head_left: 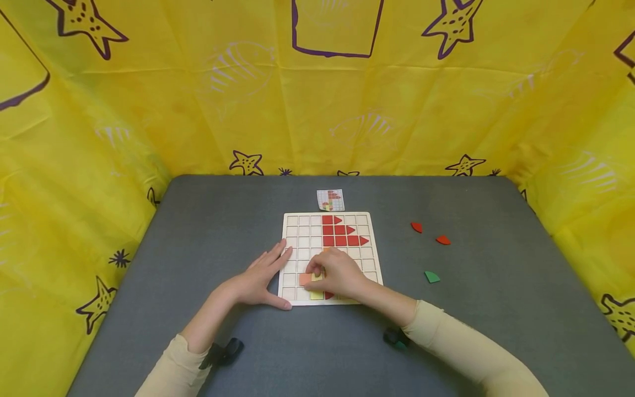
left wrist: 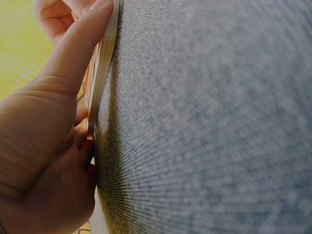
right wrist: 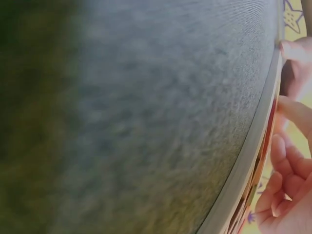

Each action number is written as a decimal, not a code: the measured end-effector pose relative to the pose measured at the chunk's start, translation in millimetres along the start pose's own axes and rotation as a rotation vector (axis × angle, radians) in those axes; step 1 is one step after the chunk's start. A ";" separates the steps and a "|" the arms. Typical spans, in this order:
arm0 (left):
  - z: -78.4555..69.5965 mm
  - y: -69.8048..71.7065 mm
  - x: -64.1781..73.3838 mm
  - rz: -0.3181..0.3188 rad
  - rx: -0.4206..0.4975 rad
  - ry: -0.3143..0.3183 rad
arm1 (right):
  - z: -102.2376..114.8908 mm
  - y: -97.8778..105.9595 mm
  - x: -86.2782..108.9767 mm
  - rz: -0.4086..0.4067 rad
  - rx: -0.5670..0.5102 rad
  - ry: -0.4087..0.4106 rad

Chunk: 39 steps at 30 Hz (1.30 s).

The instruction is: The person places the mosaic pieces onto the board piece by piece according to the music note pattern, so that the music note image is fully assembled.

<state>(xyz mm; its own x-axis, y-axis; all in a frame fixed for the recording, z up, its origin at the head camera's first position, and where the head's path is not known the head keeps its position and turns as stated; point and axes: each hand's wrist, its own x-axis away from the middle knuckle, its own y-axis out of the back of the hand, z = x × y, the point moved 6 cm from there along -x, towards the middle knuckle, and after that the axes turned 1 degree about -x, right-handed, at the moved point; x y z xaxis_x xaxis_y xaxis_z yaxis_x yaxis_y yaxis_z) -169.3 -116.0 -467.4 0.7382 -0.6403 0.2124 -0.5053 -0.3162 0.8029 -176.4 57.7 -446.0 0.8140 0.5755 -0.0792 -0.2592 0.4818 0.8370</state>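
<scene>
A pale wooden grid board (head_left: pixel 301 237) lies on the table. My left hand (head_left: pixel 255 281) rests at its left side with extended fingers, the thumb tip at the near left corner. My right hand (head_left: pixel 342 273) reaches over the board, thumb and curled index finger at the right edge of an orange square tile (head_left: pixel 305 279) in the lower left of the grid. Red squares and triangles (head_left: pixel 340 241) fill three rows at the far side. Beneath the right hand show a yellow tile (head_left: pixel 316 296) and a red piece (head_left: pixel 329 295); the palm hides other cells.
A small printed pattern card (head_left: pixel 331 200) lies just beyond the board. To the right are two red quarter-round pieces (head_left: pixel 416 227) and a green quarter-round piece (head_left: pixel 432 277). Another green piece (head_left: pixel 399 346) shows beneath the right wrist camera. Yellow patterned cloth (head_left: pixel 317 110) surrounds the grey table (head_left: pixel 223 209).
</scene>
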 end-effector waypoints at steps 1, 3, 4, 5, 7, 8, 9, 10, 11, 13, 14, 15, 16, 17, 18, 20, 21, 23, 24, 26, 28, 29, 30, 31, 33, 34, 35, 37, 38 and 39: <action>0.4 -0.3 -0.2 0.003 -0.005 0.004 | 0.6 -0.6 -0.9 0.002 0.006 -0.001; 0.9 -0.9 -0.4 0.008 -0.010 0.010 | 1.9 -1.0 -1.8 0.008 0.007 -0.005; 0.9 -1.0 -0.5 0.006 -0.009 0.008 | 2.2 -1.2 -2.1 0.011 0.004 -0.008; 1.2 -1.3 -0.6 0.010 -0.009 0.011 | 2.4 -1.4 -2.3 0.013 0.001 -0.010; 1.0 -1.6 -0.8 0.009 -0.005 0.008 | 2.7 -1.8 -2.6 0.019 -0.007 -0.012; 0.7 -1.3 -0.8 0.006 0.000 0.005 | 2.9 -1.9 -2.9 0.023 -0.009 -0.014; 0.9 -1.2 -0.9 0.006 -0.001 0.004 | 3.1 -1.9 -3.1 0.023 -0.012 -0.014; 0.5 -0.8 -0.8 0.004 0.003 0.002 | 3.2 -1.9 -3.2 0.025 -0.014 -0.013; 0.2 -0.6 -0.8 0.006 0.004 0.004 | 3.3 -1.4 -3.1 0.027 -0.019 -0.015; -0.3 -0.2 -1.0 0.005 0.005 0.001 | 1.7 -0.9 -2.7 0.033 -0.037 -0.019; -0.4 -0.2 -1.1 0.006 0.003 0.002 | 0.1 -0.3 -1.8 0.035 -0.051 -0.028; -0.6 -0.3 -1.3 0.005 0.001 -0.001 | -2.1 0.3 -0.6 0.035 -0.068 -0.034; -1.0 -0.3 -1.4 0.003 0.003 -0.005 | -4.6 1.4 0.9 0.035 -0.092 -0.043; -1.0 -0.6 -1.5 0.003 0.000 -0.007 | -7.6 3.0 3.0 0.033 -0.122 -0.057; -0.9 -0.8 -1.5 0.007 -0.003 -0.004 | -11.3 4.3 5.5 0.030 -0.151 -0.075; -1.0 -0.7 -1.4 0.008 -0.005 -0.001 | -18.7 8.7 11.7 0.010 -0.209 -0.108; -1.0 -0.5 -1.2 0.009 -0.005 0.002 | -22.3 11.2 15.1 -0.003 -0.234 -0.119; -1.3 0.3 -0.7 0.009 -0.002 0.009 | -30.2 16.6 23.3 -0.029 -0.280 -0.151; -1.3 0.6 -0.5 0.011 -0.004 0.015 | -34.4 19.3 27.6 -0.040 -0.295 -0.167; -1.8 1.6 0.1 0.005 0.002 0.014 | -42.8 25.1 36.8 -0.066 -0.322 -0.193; -1.9 1.6 0.4 0.008 0.001 0.017 | -51.8 30.1 46.6 -0.082 -0.352 -0.227; -1.7 1.4 0.5 0.010 0.001 0.019 | -56.2 32.9 51.4 -0.089 -0.367 -0.243; -1.7 1.2 0.5 0.011 0.001 0.020 | -60.5 35.5 56.1 -0.096 -0.378 -0.257; -1.9 1.2 0.6 0.008 0.003 0.017 | -65.5 37.9 61.0 -0.104 -0.385 -0.265; -2.0 0.9 0.6 0.010 -0.001 0.019 | -74.3 43.8 70.3 -0.118 -0.392 -0.279; -2.0 0.8 0.5 0.009 -0.002 0.020 | -78.5 47.2 74.9 -0.125 -0.389 -0.285; -2.1 0.8 0.6 0.006 0.002 0.018 | -83.2 50.8 79.5 -0.132 -0.384 -0.289; -2.1 0.6 0.4 0.004 0.002 0.016 | -93.2 58.0 88.9 -0.146 -0.361 -0.300; -1.8 0.2 0.2 0.006 0.002 0.017 | -98.1 62.2 93.5 -0.155 -0.346 -0.311; -1.6 0.0 0.1 0.007 0.003 0.017 | -103.6 66.1 98.6 -0.161 -0.332 -0.322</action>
<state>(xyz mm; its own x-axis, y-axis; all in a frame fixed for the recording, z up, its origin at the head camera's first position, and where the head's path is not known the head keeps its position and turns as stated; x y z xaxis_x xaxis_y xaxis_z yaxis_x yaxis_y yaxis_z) -168.6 -115.0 -466.5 0.7424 -0.6303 0.2271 -0.5112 -0.3138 0.8001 -167.2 214.7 -454.6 0.9631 0.2681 0.0216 -0.2259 0.7628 0.6059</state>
